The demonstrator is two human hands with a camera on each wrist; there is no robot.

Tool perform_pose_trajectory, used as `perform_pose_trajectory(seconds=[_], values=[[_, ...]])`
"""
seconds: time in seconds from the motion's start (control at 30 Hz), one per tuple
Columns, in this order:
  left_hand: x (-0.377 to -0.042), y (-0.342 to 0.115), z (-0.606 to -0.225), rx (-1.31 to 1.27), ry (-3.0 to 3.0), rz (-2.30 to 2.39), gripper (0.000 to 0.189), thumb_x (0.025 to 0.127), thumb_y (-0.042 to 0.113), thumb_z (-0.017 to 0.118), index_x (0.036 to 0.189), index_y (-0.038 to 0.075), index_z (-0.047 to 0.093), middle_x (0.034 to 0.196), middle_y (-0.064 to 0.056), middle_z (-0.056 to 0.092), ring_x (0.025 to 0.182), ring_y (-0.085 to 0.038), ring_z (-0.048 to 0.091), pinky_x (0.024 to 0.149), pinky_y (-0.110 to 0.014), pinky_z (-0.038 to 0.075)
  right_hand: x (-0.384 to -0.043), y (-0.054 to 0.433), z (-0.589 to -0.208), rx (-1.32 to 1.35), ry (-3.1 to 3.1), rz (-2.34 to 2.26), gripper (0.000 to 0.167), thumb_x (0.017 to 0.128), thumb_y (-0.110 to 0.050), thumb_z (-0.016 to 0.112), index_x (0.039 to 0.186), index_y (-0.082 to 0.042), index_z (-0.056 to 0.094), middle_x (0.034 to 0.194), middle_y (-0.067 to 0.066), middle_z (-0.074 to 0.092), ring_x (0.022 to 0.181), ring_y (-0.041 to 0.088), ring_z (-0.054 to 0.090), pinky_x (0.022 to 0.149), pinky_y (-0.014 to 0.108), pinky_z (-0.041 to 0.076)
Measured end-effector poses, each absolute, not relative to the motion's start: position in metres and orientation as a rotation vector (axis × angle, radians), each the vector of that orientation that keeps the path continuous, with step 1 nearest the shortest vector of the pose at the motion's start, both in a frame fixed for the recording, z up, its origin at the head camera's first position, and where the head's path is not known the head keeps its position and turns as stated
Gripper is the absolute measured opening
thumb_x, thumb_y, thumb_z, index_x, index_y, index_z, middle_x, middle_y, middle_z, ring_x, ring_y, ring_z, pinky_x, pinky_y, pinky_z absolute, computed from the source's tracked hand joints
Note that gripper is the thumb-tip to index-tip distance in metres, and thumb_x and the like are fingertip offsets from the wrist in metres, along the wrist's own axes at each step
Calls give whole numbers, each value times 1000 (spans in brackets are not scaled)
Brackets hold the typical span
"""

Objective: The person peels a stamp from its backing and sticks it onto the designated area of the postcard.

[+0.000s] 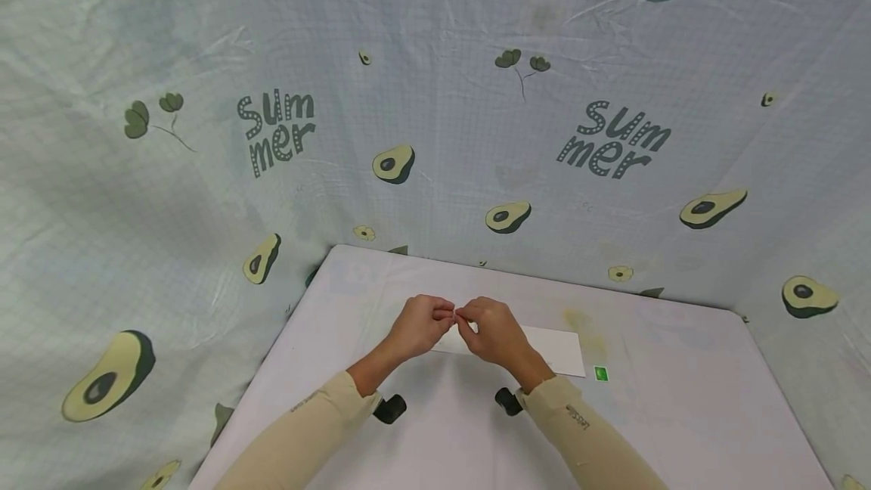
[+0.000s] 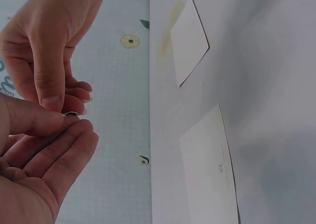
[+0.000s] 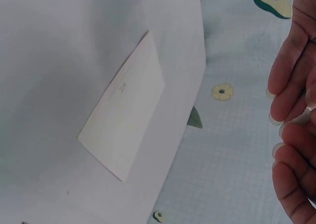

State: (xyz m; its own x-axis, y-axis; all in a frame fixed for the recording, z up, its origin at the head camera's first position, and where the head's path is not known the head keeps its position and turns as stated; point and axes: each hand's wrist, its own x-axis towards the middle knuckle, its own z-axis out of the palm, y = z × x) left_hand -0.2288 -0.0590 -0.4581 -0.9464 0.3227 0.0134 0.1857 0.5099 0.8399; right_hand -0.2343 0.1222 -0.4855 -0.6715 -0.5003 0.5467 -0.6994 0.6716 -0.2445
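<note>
In the head view my left hand (image 1: pixel 423 326) and right hand (image 1: pixel 495 331) meet fingertip to fingertip above the table. Between them, in the left wrist view, is a small thin piece (image 2: pixel 72 113) with a pale edge and a dark face; its kind is too small to tell. My left hand (image 2: pixel 42 157) pinches it between thumb and fingers, and the right hand (image 2: pixel 54 46) pinches its other side. In the right wrist view the fingers hide the piece. Beneath the hands lie white envelope-like cards, one (image 2: pixel 210 169) with faint writing and another (image 2: pixel 190 41).
A small green stamp-like square (image 1: pixel 601 373) lies on the white table (image 1: pixel 680 399), right of the right-hand card (image 1: pixel 558 350). Behind the table hangs a cloth (image 1: pixel 449 112) printed with avocados. Black wrist devices (image 1: pixel 390 409) sit under both sleeves.
</note>
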Motion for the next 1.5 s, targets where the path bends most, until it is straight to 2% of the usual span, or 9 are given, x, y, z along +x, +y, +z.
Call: perform_pose_trajectory(seconds=[0.3, 0.53, 0.67, 0.9, 1.17, 1.5], values=[[-228, -58, -459, 422, 2592, 1433, 25, 101, 6, 66, 121, -9, 72, 111, -21, 79, 101, -29, 79, 85, -38, 65, -235, 123, -486, 946, -2437, 615, 5, 89, -6, 78, 92, -4, 81, 81, 3, 77, 74, 14, 69, 69, 25, 61], [-229, -58, -460, 380, 2582, 1449, 27, 101, 7, 67, 123, -7, 71, 114, -21, 78, 102, -29, 79, 86, -37, 65, -235, 126, -485, 951, -2438, 710, 8, 91, -7, 78, 97, -2, 81, 85, 4, 78, 77, 15, 72, 71, 27, 62], [-230, -58, -461, 383, 2558, 1491, 27, 101, 7, 67, 123, -8, 71, 115, -21, 78, 105, -29, 78, 87, -37, 65, -234, 127, -485, 930, -2428, 765, 9, 91, -7, 79, 98, -2, 82, 84, 5, 78, 75, 15, 69, 68, 24, 60], [-230, -57, -462, 378, 2552, 1495, 27, 101, 8, 67, 123, -6, 71, 115, -20, 78, 104, -29, 78, 86, -37, 65, -234, 129, -483, 947, -2395, 688, 6, 89, -4, 78, 95, -3, 81, 82, 4, 78, 74, 15, 70, 68, 25, 60], [-230, -55, -460, 387, 2539, 1512, 27, 101, 7, 67, 124, -7, 71, 115, -21, 78, 106, -29, 78, 87, -37, 65, -235, 132, -481, 920, -2422, 666, 7, 90, -9, 80, 95, -4, 81, 83, 2, 77, 76, 14, 70, 69, 26, 60], [-227, -54, -456, 389, 2519, 1529, 26, 101, 5, 66, 123, -8, 70, 113, -21, 78, 104, -28, 78, 85, -35, 65, -232, 131, -480, 949, -2389, 485, 5, 88, -10, 79, 90, -6, 80, 78, 0, 75, 71, 13, 66, 64, 24, 58]])
